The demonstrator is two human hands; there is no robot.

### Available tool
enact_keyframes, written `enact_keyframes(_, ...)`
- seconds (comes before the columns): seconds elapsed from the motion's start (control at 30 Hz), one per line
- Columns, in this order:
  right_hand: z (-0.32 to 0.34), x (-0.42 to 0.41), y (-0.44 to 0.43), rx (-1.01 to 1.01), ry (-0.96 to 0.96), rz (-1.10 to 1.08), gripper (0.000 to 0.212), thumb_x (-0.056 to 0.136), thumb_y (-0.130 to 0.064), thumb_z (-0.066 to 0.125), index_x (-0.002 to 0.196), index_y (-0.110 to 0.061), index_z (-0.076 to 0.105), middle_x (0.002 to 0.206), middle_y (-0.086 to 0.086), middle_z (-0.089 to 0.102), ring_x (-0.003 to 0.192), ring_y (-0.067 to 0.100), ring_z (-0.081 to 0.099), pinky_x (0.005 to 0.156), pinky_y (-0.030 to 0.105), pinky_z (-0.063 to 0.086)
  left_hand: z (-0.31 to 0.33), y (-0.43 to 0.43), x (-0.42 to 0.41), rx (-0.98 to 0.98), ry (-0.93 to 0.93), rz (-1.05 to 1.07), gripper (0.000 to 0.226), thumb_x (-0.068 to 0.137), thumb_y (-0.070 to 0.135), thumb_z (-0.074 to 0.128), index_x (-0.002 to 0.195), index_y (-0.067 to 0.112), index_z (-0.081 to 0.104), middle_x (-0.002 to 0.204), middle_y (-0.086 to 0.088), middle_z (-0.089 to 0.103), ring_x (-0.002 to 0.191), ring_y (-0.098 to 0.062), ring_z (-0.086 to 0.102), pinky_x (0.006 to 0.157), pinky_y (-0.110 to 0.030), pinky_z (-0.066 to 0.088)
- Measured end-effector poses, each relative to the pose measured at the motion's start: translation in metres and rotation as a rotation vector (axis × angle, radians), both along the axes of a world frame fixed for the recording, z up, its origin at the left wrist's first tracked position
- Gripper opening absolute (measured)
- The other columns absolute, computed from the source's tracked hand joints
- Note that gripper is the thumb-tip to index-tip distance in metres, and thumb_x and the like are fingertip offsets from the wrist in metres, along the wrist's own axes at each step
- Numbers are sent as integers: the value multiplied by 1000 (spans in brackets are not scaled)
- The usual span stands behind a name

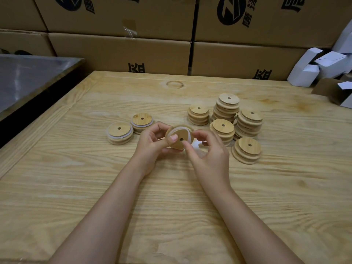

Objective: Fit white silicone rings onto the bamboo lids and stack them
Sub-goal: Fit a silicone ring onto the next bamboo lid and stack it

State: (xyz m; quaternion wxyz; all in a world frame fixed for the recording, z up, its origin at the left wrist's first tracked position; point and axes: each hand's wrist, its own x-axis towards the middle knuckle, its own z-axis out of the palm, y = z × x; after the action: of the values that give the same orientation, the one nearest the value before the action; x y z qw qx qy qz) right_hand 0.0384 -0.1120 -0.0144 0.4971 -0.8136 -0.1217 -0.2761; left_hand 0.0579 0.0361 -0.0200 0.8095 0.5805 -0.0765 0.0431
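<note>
Two bare hands work a bamboo lid (177, 145) above the middle of a pale wooden table (95, 187), seen from a head-worn camera. The left hand (152, 143) grips the lid by its rim, fingers curled behind it and the thumb pressed on its face just beside the centre hole. The right hand (211, 159) pinches a white silicone ring (189, 137) at the lid's right edge. Part of the ring sits round the lid's upper left rim, while the rest crosses the face towards the right fingertips, with a white fold showing beneath them. The lid is tilted towards the camera and held off the table. To the left, near the left hand, stand two short stacks of ringed lids (119, 130), each with a white band visible under its top disc, and the two stacks touch or nearly touch. To the right, just beyond the right hand, five stacks of plain lids (227, 103) cluster close together, with the tallest at the back and the nearest low and slightly fanned out. Brown cardboard cartons (122, 52) printed in black are piled along the table's far side. Folded white boxes (312, 67) lie heaped at the far right corner, and a metal-topped surface (28, 77) stands to the left
</note>
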Motion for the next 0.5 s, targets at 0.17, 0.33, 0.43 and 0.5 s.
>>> enact_keyframes(0.17,0,3,-4,86,-76,-28,7,81,-4,70,83,-9,67,86,-6,61,84,4,57,77,8,38,-1,-2,0,-15,11,-41,14,68,4,68,71,16,61,79,-9,68,74,-24,67,62,-40,59)
enact_keyframes(0.33,-3,6,-1,279,82,59,11,84,-4,67,78,-13,65,91,-5,67,94,6,63,83,20,47,-3,-2,2,3,10,-27,18,71,4,73,79,14,61,83,-10,69,80,-26,67,63,-40,59)
enact_keyframes(0.43,-3,7,-1,394,141,90,20,84,-3,67,72,-19,62,87,-5,69,87,9,66,78,20,50,-3,1,4,-10,14,-26,19,71,8,66,88,10,57,81,-8,69,80,-23,67,62,-39,59)
enact_keyframes(0.5,-2,8,-1,463,181,129,20,83,-2,67,72,-18,63,86,-3,70,85,10,67,78,22,50,-2,2,4,-31,25,-33,21,71,8,63,91,9,56,81,-7,69,79,-20,67,61,-37,58)
